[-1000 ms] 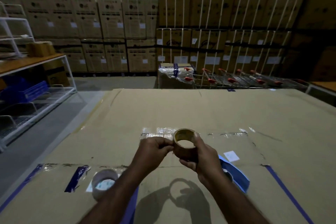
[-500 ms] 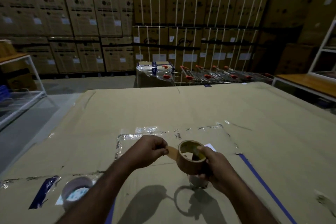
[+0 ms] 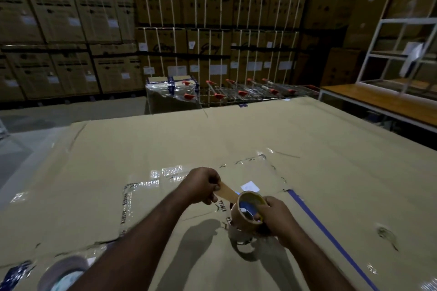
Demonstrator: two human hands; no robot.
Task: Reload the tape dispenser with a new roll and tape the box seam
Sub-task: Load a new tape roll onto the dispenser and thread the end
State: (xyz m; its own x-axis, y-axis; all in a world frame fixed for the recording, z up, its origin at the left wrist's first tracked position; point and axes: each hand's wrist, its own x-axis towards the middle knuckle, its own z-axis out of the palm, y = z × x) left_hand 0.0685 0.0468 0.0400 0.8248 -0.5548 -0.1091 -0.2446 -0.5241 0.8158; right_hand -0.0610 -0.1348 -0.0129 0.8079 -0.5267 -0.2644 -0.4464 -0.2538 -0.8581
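My right hand (image 3: 277, 217) grips a brown tape roll (image 3: 243, 217) just above the big flat cardboard box (image 3: 236, 137). My left hand (image 3: 201, 185) pinches the roll's loose end, and a short brown strip (image 3: 225, 191) stretches between hand and roll. Blue shows through the roll's core, likely the tape dispenser lying under it; most of it is hidden. A curved piece (image 3: 243, 244) shows just below the roll. A taped seam (image 3: 127, 198) with shiny clear tape runs left of my hands.
A second, pale tape roll (image 3: 63, 271) lies at the lower left on the cardboard. A blue tape line (image 3: 326, 231) runs diagonally at the right. Shopping carts (image 3: 248, 91) and stacked cartons (image 3: 212, 19) stand behind; a wooden-topped white table (image 3: 383, 101) and white rack (image 3: 402, 42) at right.
My left hand has pulled the tape end farther from the roll, lengthening the strip. The roll has tilted and dropped lower right. The view has swung to the right.
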